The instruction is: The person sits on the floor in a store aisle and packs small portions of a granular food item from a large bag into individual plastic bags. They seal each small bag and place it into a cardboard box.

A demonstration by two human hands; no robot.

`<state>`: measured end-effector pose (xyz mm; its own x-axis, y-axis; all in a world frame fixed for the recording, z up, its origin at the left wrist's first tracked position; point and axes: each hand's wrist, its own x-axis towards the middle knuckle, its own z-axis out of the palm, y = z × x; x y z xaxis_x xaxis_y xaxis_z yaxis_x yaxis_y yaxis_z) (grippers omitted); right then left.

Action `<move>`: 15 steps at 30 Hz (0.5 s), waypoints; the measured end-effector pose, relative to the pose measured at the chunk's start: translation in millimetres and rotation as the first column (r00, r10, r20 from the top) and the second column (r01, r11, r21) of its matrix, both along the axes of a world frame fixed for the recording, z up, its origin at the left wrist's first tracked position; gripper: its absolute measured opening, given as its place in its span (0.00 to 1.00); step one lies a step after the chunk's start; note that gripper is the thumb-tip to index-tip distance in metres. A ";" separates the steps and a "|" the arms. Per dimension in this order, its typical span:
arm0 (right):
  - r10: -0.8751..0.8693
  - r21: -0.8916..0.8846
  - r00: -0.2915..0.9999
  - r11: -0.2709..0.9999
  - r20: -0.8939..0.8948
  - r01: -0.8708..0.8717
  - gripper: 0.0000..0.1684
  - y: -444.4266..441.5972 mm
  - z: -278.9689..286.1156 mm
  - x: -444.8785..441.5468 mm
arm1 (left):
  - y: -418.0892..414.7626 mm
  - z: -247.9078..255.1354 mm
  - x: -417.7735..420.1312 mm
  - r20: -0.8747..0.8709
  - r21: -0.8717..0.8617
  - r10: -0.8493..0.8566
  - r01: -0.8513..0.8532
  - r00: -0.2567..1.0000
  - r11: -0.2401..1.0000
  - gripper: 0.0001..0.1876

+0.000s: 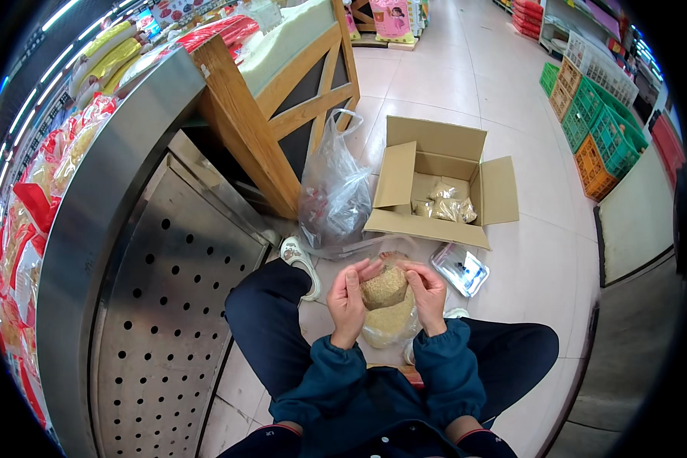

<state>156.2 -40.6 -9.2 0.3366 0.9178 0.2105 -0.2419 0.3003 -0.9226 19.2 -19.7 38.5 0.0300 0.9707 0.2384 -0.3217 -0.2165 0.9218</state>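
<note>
My left hand [348,295] and my right hand [426,289] hold a small clear plastic bag of tan grain-like granules [385,288] between them, fingers at its upper sides. Just below it, on the floor between my legs, a larger clear bag of the same-looking granules [390,325] stands partly hidden. An open cardboard box [499,192] lies beyond my hands, with several small filled bags [447,208] inside. To the right of my right hand is a flat pack of clear and silvery plastic bags [461,269] on the floor.
A big translucent carrier bag [336,200] stands left of the box, by a wooden display frame [252,131]. A perforated metal panel [166,320] borders my left side. Stacked plastic crates [598,131] and a grey cabinet [618,343] are on the right.
</note>
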 end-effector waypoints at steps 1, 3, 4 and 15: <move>-0.036 0.043 0.998 0.998 0.046 0.034 0.09 1.0 2.0 -2.1 | -1.0 -0.3 -0.1 -0.008 -0.008 0.000 0.000 1.000 1.000 0.19; -0.046 -0.020 0.995 0.999 -0.089 0.045 0.08 -2.0 10.3 -5.3 | -3.0 -1.6 -1.6 -0.026 -0.027 0.002 -0.003 1.000 1.000 0.19; -0.054 -0.053 0.986 0.998 -0.156 0.046 0.08 -2.8 12.8 -6.8 | -3.3 -2.9 -1.5 -0.021 -0.042 -0.001 0.000 1.000 0.999 0.19; -0.171 -0.066 0.985 0.983 -0.017 0.169 0.05 -4.3 24.8 -14.0 | 0.6 4.3 5.1 0.113 -0.135 0.047 -0.032 0.992 0.990 0.15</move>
<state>142.2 -44.9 15.6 0.4927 0.8583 0.1433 -0.2137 0.2790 -0.9362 24.2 -19.1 42.8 -0.0292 0.9939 0.1067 -0.4214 -0.1090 0.9003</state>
